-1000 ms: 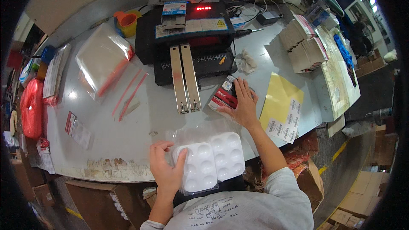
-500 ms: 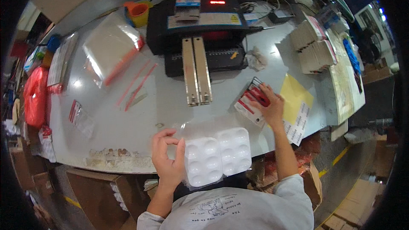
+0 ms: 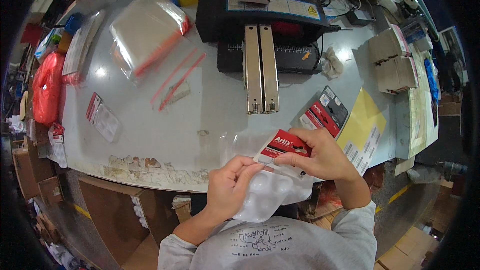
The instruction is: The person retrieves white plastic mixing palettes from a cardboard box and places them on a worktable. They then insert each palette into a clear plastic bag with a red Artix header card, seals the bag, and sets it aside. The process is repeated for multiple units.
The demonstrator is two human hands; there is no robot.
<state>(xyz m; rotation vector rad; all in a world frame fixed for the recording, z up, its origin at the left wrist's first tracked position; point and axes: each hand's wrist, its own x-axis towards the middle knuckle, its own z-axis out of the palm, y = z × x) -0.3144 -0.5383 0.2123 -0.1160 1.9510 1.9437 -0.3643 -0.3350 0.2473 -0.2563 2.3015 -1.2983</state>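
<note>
Near the table's front edge, my left hand [image 3: 227,186] is closed on the clear plastic bag [image 3: 236,144] at its open end. Two white plastic palettes [image 3: 257,201] with round wells hang below, inside the bag. My right hand [image 3: 325,156] pinches a red and white header card [image 3: 286,143] between thumb and fingers, right at the bag's mouth. Whether the card's lower edge is inside the bag cannot be made out. Beyond the right hand lie more red and white cards [image 3: 316,119], partly over a dark card [image 3: 334,104].
A black machine [image 3: 210,12] with a red display and two metal rails [image 3: 254,70] stands at the back. Clear bags [image 3: 145,30] lie left of it, a packed palette [image 3: 106,122] nearer. Rightward are a yellow sheet [image 3: 367,112], a label sheet [image 3: 365,150] and card stacks [image 3: 392,75].
My right hand has picked up a header card and brought it left to the bag. My left hand has moved right and gripped the bag's mouth; the palettes now tilt. The view has shifted.
</note>
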